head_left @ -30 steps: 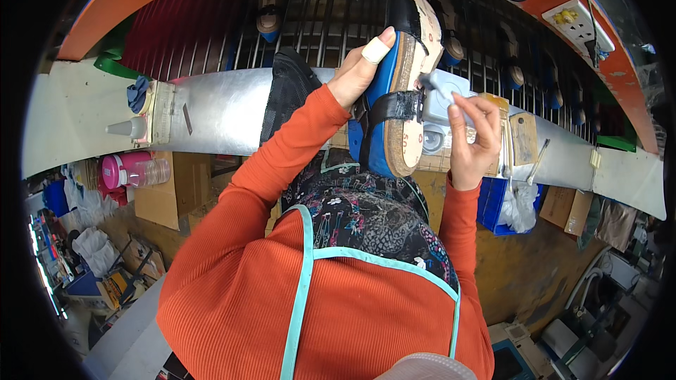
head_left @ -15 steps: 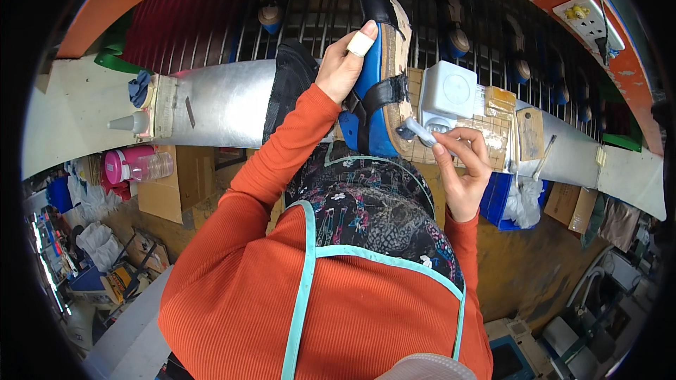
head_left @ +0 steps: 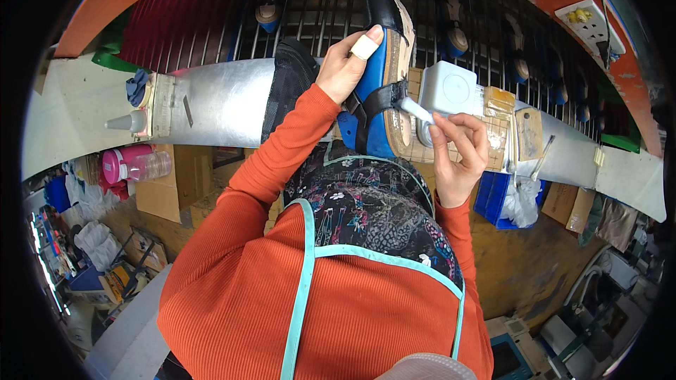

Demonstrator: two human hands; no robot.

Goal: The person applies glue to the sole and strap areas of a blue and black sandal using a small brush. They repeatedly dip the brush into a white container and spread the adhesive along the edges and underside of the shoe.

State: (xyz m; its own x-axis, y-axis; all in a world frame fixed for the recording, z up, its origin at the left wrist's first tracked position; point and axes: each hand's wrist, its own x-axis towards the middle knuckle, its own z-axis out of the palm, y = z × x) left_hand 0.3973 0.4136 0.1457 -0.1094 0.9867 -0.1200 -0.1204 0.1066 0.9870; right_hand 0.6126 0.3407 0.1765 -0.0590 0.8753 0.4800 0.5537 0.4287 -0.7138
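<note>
One blue sandal (head_left: 380, 91), cork sole, black strap, upright

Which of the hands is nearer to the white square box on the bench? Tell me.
Right. The right hand is just below the white square box, pinching a small white tool beside it. The left hand grips the blue sandal, farther left.

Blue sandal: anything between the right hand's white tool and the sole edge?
Nothing visible. The left hand grips the blue sandal from its far side; the right hand holds the white tool with its tip right at the cork sole edge beside the black strap.
</note>
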